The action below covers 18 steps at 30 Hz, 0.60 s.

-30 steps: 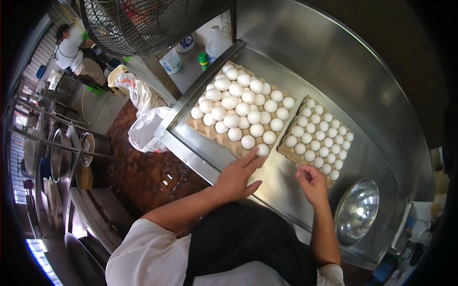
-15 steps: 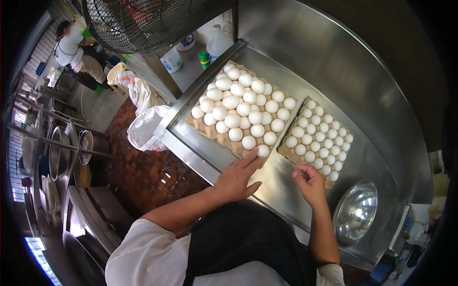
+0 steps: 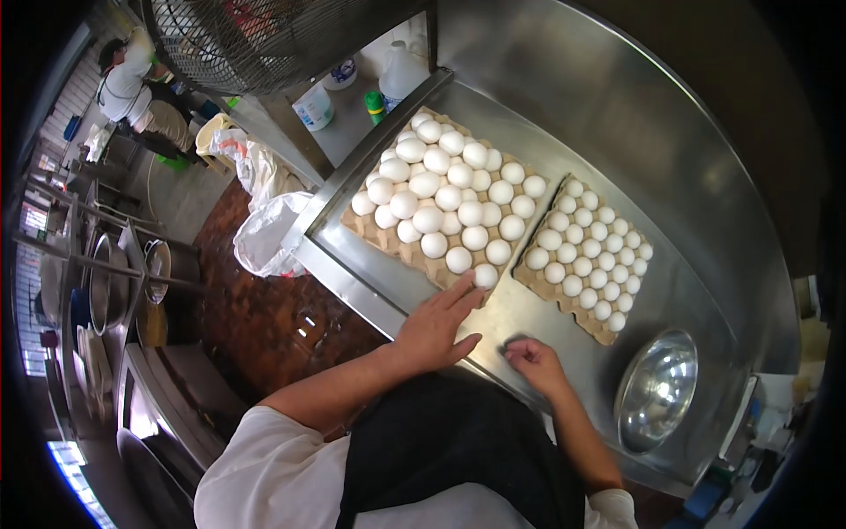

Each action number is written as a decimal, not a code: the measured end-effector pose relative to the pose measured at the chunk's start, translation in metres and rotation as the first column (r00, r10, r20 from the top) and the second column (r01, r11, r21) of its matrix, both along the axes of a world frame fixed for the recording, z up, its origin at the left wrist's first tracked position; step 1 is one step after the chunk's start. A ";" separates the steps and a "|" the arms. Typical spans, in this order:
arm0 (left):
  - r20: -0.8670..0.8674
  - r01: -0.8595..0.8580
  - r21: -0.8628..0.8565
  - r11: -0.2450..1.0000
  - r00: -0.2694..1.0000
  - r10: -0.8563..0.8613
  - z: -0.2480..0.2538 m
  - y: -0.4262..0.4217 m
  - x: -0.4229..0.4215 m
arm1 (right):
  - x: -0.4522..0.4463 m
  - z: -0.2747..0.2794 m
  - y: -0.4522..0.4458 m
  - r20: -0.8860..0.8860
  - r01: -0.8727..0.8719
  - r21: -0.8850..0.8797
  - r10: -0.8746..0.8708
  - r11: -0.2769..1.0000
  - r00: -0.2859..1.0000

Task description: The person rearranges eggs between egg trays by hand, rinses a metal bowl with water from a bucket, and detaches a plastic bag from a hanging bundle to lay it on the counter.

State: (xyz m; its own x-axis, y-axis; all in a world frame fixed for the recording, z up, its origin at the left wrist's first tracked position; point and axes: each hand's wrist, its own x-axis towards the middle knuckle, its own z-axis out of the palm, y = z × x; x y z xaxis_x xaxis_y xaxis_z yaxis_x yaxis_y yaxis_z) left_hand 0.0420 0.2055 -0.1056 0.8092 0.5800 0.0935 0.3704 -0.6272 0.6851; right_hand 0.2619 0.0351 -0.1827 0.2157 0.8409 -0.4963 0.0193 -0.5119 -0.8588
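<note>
My left hand (image 3: pixel 434 328) is open, its fingers stretched toward the near corner of the larger-looking egg tray (image 3: pixel 379 240), with the fingertips at a white egg (image 3: pixel 485 276) there. This brown cardboard tray carries many white eggs, some sitting on top of others. My right hand (image 3: pixel 535 363) hovers over the steel counter between the tray and my apron, its fingers curled in; no egg shows in it. A second egg tray (image 3: pixel 577 310), filled with white eggs in rows, lies to the right.
A shiny steel bowl (image 3: pixel 656 392) rests at the right on the raised-edge steel counter (image 3: pixel 520 309). A fan (image 3: pixel 256 53) stands at the upper left, near a green-capped container (image 3: pixel 375 104). White plastic bags (image 3: pixel 269 238) lie by the counter's left side. Another person (image 3: pixel 132 88) works farther back.
My right hand has moved left and toward me, away from the right tray's near corner. My left hand stays at the other tray's corner. The eggs look unchanged.
</note>
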 end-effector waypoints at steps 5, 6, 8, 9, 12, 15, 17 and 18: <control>0.053 -0.020 -0.022 1.000 0.998 0.021 0.002 -0.003 -0.003 | -0.011 -0.007 -0.003 -0.153 0.047 -0.062 -0.056 0.997 0.987; 0.097 -0.034 -0.012 0.999 0.995 0.035 0.003 -0.001 -0.004 | -0.012 -0.005 -0.001 -0.145 0.038 -0.055 -0.045 0.998 0.988; 0.169 -0.091 0.027 0.995 0.982 0.086 0.006 0.005 -0.010 | -0.014 0.001 0.003 -0.129 0.020 -0.043 -0.026 0.999 0.991; 0.202 -0.134 0.054 0.990 0.972 0.120 0.011 0.011 -0.015 | -0.015 0.001 0.005 -0.135 0.020 -0.033 -0.025 0.999 0.990; 0.224 -0.226 0.075 0.971 0.953 0.205 0.025 0.029 -0.024 | -0.014 0.002 0.005 -0.146 0.021 -0.023 -0.024 1.000 0.989; 0.232 -0.224 0.091 0.970 0.952 0.198 0.027 0.039 -0.029 | -0.014 -0.005 0.004 -0.139 0.002 -0.043 -0.008 0.999 0.990; 0.215 -0.222 0.125 0.967 0.957 0.192 0.028 0.040 -0.033 | -0.013 -0.012 0.001 -0.112 -0.025 -0.066 0.018 0.998 0.994; 0.206 -0.221 0.142 0.965 0.960 0.190 0.028 0.042 -0.036 | -0.012 -0.013 0.001 -0.156 -0.004 -0.070 -0.007 0.998 0.988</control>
